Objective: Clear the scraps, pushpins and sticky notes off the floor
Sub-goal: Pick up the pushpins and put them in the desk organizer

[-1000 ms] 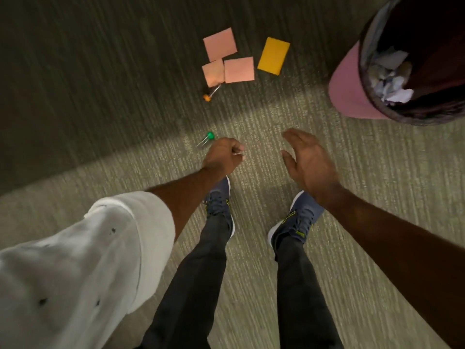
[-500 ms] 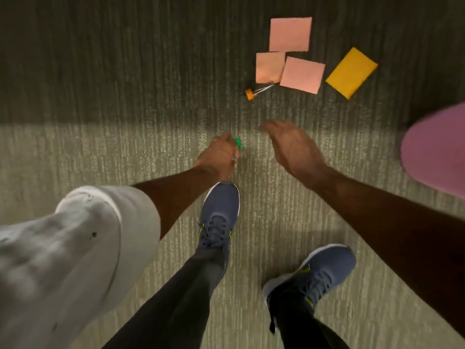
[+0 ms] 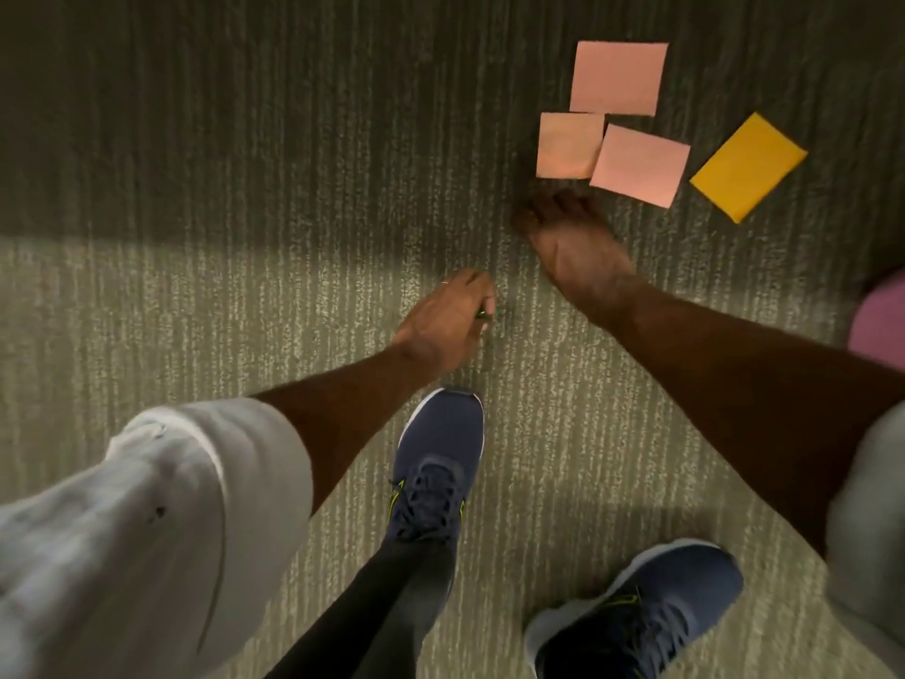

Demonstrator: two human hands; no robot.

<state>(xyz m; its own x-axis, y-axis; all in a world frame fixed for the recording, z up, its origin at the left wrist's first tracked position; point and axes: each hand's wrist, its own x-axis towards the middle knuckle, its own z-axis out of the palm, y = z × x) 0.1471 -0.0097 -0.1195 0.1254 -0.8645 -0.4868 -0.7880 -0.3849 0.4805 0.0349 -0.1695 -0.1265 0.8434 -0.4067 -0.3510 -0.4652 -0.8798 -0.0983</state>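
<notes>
Three pink sticky notes lie on the grey carpet: one far (image 3: 619, 76), a smaller peach one (image 3: 568, 145) and a third (image 3: 640, 165) overlapping it. A yellow sticky note (image 3: 747, 166) lies to their right. My left hand (image 3: 448, 318) is closed around a green pushpin (image 3: 486, 313), whose tip peeks out by the fingers. My right hand (image 3: 570, 240) is down on the carpet just below the peach note, palm down, fingers curled over the spot where the orange pushpin lay. The orange pin is hidden under it.
The pink bin (image 3: 879, 325) shows only as an edge at the right border. My two blue shoes (image 3: 436, 463) (image 3: 641, 615) stand on the carpet below the hands. A band of light crosses the carpet; the notes lie in shadow.
My right hand has moved forward over the orange pushpin, which no longer shows. The left hand still holds the green pin. The view has shifted toward the notes.
</notes>
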